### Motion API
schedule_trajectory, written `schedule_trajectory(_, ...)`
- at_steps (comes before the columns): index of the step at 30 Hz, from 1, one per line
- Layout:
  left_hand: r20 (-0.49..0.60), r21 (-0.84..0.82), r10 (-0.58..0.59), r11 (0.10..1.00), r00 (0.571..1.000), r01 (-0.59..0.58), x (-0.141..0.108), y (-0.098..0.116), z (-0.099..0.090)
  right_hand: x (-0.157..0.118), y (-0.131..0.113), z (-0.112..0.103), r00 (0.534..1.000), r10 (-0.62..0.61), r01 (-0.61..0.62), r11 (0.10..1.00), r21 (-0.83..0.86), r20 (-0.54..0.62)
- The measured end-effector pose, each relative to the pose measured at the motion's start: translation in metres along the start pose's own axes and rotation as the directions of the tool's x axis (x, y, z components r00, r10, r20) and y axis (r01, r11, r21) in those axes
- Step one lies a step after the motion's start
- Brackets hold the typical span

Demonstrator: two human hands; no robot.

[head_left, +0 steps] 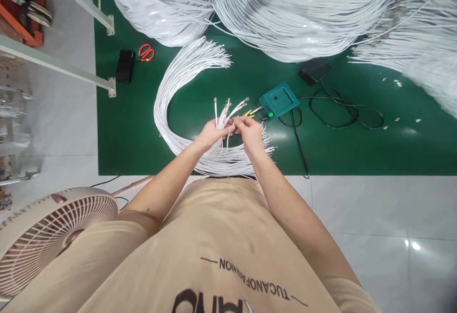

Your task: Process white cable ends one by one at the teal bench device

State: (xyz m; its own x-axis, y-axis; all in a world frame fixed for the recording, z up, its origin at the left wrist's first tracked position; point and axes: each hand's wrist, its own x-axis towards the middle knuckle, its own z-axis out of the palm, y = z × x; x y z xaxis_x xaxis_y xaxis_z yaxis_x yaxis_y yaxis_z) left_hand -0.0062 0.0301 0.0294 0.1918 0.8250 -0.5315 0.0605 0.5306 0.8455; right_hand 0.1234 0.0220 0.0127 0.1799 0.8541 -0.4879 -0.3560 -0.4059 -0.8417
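Observation:
Several white cables (222, 119) with bare ends stick up from my left hand (211, 134), whose fingers are closed around them. My right hand (251, 134) meets it from the right, thumb and fingers pinched at the end of one white cable. The fingertips of both hands nearly touch. Under them curves a C-shaped bundle of white cables (162, 99) on the green table. Just beyond my right hand is a small teal device (279, 100) with a green button and yellow-tipped leads.
Large heaps of white cables (303, 32) fill the table's back. Red-handled scissors (146, 52) and a black phone-like object (125, 65) lie at the left. A black pedal-like block (314, 71) and black cord (335, 125) lie to the right. A fan (89, 208) stands by my left arm.

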Motion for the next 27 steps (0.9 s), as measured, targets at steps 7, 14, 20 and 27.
schedule_trajectory(7,-0.055,0.1,0.084,0.992,0.995,-0.078,0.011,-0.003,0.005,0.006,0.001,-0.005,0.979,0.106,-0.131,0.981,0.145,0.172)
schedule_trajectory(14,-0.104,0.136,0.061,0.99,0.993,-0.047,0.008,0.0,0.005,0.011,-0.001,-0.007,0.958,0.156,-0.199,0.966,0.167,0.242)
schedule_trajectory(20,-0.152,0.114,0.053,0.993,0.987,-0.035,0.011,-0.002,0.007,0.015,0.0,-0.005,0.982,0.11,-0.127,0.987,0.099,0.156)
schedule_trajectory(27,-0.21,0.139,0.028,0.99,0.977,0.001,0.013,-0.003,0.011,0.02,0.001,-0.005,0.897,0.346,-0.422,0.856,0.299,0.276)
